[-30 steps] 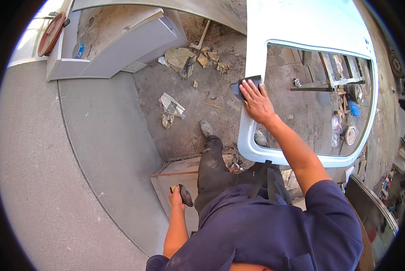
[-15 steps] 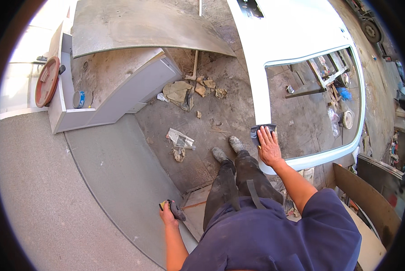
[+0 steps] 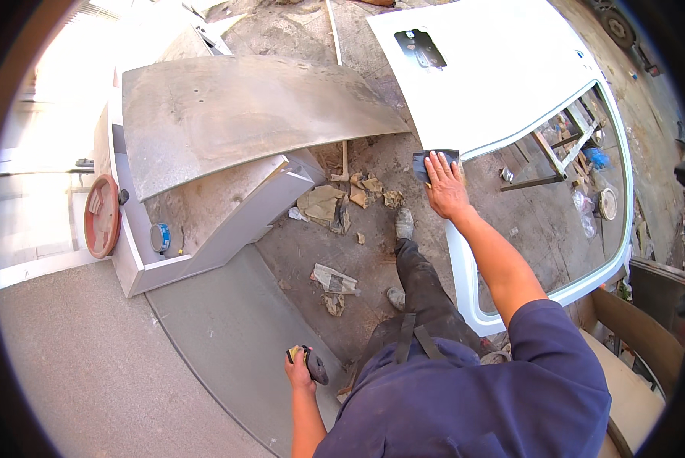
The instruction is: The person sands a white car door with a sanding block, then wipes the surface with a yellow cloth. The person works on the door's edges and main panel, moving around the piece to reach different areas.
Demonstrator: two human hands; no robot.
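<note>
A white vehicle door (image 3: 484,76) with a large window opening lies at the right. My right hand (image 3: 447,188) rests on the pillar beside that opening, fingers stretched flat over a dark sheet of sandpaper (image 3: 425,163) and pressing it to the white surface. The sheet sticks out past both sides of the fingers; its underside is hidden. Low on the left, apart from the door, my left hand (image 3: 300,374) is closed round a dark rounded block (image 3: 315,366) with a yellow part, perhaps a sanding block. The block touches nothing but the hand.
A curved grey panel (image 3: 243,114) lies over a pale box-like unit (image 3: 205,256) holding a blue tin (image 3: 160,237). A red round lid (image 3: 103,216) leans on it. Crumpled cloths (image 3: 326,208) litter the floor. A metal stand (image 3: 564,164) shows through the window opening.
My right hand has slid away from me along the pillar with the sandpaper. I have stepped, one foot now further forward. The left hand still grips the block.
</note>
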